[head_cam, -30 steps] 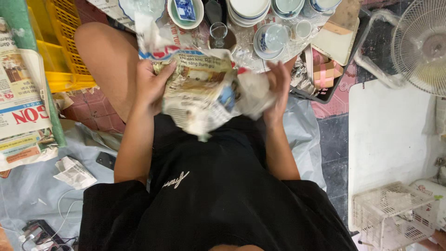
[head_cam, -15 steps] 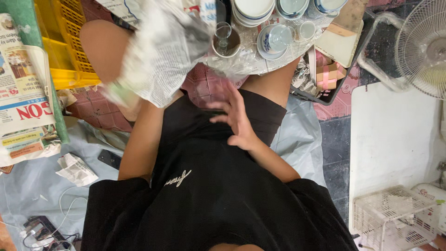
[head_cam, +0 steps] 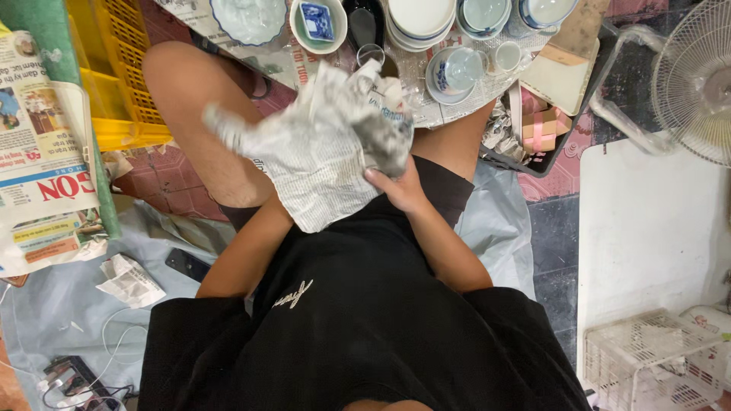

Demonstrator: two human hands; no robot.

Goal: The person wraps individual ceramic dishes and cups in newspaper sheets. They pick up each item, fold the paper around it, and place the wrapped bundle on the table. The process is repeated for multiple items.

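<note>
Tiled floor, crockery [head_cam: 419,19] at frame top. Right hand [head_cam: 400,190] grips newspaper bundle [head_cam: 327,144] at centre; left hand hidden, grip undeterminable. Advice: support underneath, fold tight.

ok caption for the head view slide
Seated person's right hand presses crumpled newspaper over their lap, beside stacked bowls and a yellow crate.

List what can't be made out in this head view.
- Left hand: hidden under the newspaper.
- What the newspaper wraps: covered by the paper.
- Right hand: fingers partly tucked into the paper.
- Bowls and fan: cut off by the frame edges.
</note>
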